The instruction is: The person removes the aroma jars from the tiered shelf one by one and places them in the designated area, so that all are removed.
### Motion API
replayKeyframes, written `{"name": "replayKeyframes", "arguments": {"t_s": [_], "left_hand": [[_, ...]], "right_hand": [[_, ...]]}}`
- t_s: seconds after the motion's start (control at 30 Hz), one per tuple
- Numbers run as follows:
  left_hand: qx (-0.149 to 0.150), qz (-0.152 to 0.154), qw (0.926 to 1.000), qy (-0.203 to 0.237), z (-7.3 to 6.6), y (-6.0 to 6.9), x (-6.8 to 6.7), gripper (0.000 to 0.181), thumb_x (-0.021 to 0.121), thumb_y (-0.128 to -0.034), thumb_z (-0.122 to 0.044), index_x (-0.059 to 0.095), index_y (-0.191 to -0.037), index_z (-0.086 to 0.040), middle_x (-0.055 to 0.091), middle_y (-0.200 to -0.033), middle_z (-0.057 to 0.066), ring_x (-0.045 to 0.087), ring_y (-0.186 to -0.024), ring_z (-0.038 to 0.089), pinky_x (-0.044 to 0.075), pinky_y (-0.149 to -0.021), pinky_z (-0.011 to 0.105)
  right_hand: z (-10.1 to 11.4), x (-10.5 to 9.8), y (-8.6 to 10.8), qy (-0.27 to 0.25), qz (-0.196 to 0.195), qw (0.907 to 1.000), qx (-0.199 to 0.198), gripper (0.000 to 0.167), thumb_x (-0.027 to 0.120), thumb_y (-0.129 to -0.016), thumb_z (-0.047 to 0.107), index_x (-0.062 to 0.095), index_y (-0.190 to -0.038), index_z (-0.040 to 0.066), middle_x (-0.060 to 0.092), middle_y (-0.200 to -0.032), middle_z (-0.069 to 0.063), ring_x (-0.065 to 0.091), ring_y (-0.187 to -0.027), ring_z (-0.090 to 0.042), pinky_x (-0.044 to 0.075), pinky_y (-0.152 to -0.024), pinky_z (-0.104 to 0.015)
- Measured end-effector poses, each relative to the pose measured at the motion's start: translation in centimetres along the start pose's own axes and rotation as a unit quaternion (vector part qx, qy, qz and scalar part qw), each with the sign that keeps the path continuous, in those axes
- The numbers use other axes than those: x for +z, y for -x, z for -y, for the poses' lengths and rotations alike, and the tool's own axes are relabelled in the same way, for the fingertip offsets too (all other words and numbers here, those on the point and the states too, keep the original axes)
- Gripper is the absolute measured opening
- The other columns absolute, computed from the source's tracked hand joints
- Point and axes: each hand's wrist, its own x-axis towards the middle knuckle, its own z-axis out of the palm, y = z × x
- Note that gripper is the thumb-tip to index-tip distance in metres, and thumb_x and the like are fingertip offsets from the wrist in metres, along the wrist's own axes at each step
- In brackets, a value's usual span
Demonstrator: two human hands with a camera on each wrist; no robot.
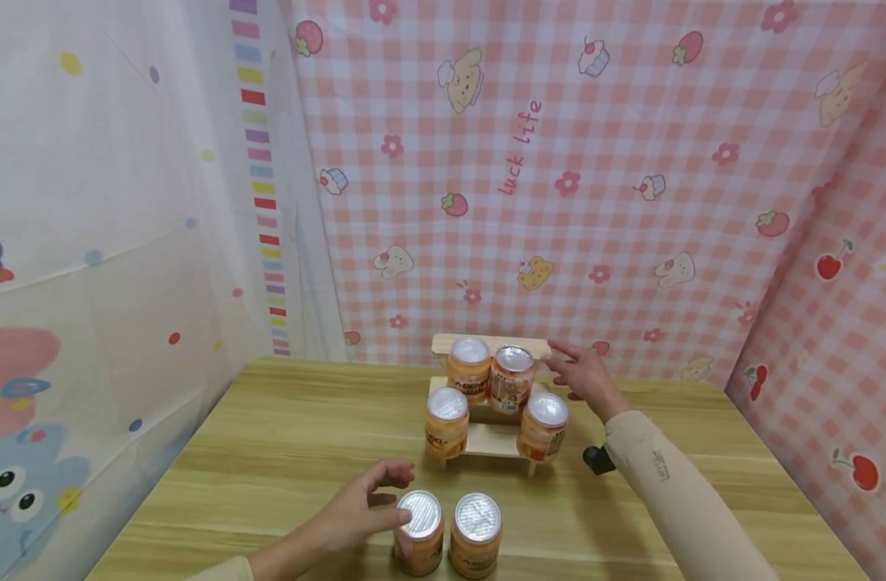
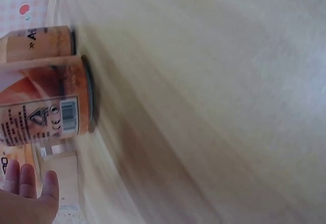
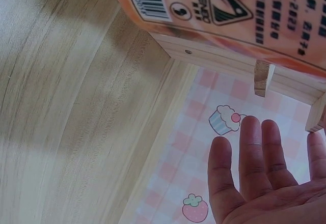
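"luck life" on pink checked cloth [image 1: 632, 121], "a-den", "ce" and "2023" on orange can [image 3: 229, 28]

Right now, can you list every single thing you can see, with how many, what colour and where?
Cans: six, orange with silvery tops, four on the rack, two on the table in front
Rack: one, pale wood, on the table
Table: one, yellowish wood, under everything
Dark thing: one, black, by the right sleeve; unclear what
Checked cloth: pieces unclear, pink and white, behind and right
Spotted cloth: one, white, left
Sleeves: two, beige, on the arms
Left hand: one, bare, by the front-left can
Right hand: one, bare, at the rack's right
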Motion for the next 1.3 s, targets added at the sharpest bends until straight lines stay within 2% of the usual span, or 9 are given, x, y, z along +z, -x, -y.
{"name": "replayKeyframes", "arguments": {"t_s": [0.37,0.57,0.73,0.9,1.07,1.3], "left_hand": [[-0.006,-0.054,0.9984,0.011,-0.9,-1.3,-1.8,0.058,0.07,-0.0922,-0.015,0.043,-0.141,0.002,0.052,-0.132,0.019,0.043,-0.127,0.042,0.037,-0.108,0.052],[0.006,-0.087,0.9962,0.0,-1.2,-2.1,-2.8,0.055,0.069,-0.0919,-0.013,0.045,-0.14,0.003,0.053,-0.129,0.017,0.044,-0.125,0.042,0.037,-0.107,0.054],[0.015,-0.116,0.9931,-0.015,-1.4,-3.1,-3.7,0.055,0.071,-0.0904,-0.014,0.048,-0.138,0.002,0.055,-0.128,0.016,0.048,-0.123,0.038,0.041,-0.105,0.049],[0.014,-0.137,0.99,-0.033,-1.6,-4.2,-4.7,0.054,0.072,-0.0905,-0.014,0.049,-0.137,0.0,0.056,-0.128,0.016,0.048,-0.124,0.038,0.042,-0.105,0.046],[0.009,-0.137,0.9892,-0.052,-2.2,-5.9,-5.8,0.061,0.072,-0.0914,-0.02,0.045,-0.143,-0.002,0.053,-0.133,0.018,0.047,-0.127,0.036,0.04,-0.107,0.048],[0.007,-0.137,0.9887,-0.062,-3.9,-9.5,-6.8,0.066,0.074,-0.0904,-0.022,0.043,-0.146,-0.005,0.051,-0.139,0.02,0.046,-0.129,0.036,0.04,-0.107,0.05]], "right_hand": [[0.1,0.0,-0.2,0.005,-0.004,1.0,0.001,0.055,0.053,-0.103,0.036,0.039,-0.154,0.02,0.05,-0.144,-0.022,0.056,-0.121,-0.038,0.046,-0.095,-0.057],[0.1,0.0,-0.2,0.007,-0.003,1.0,0.0,0.054,0.053,-0.103,0.035,0.04,-0.153,0.019,0.051,-0.142,-0.022,0.057,-0.121,-0.038,0.047,-0.094,-0.056],[0.1,0.0,-0.3,0.004,-0.004,1.0,0.004,0.054,0.052,-0.104,0.035,0.039,-0.154,0.02,0.052,-0.143,-0.021,0.056,-0.122,-0.039,0.046,-0.096,-0.057],[0.0,0.0,-0.4,0.001,-0.004,1.0,0.004,0.054,0.052,-0.104,0.036,0.039,-0.154,0.019,0.053,-0.142,-0.02,0.055,-0.123,-0.04,0.045,-0.096,-0.058],[-0.1,0.1,-0.4,0.001,-0.003,1.0,0.004,0.055,0.052,-0.104,0.036,0.038,-0.154,0.02,0.052,-0.142,-0.02,0.055,-0.123,-0.04,0.045,-0.097,-0.058],[0.1,0.1,-0.1,0.0,0.0,1.0,0.006,0.056,0.053,-0.103,0.037,0.038,-0.154,0.02,0.05,-0.144,-0.021,0.054,-0.124,-0.04,0.045,-0.097,-0.058]]}}
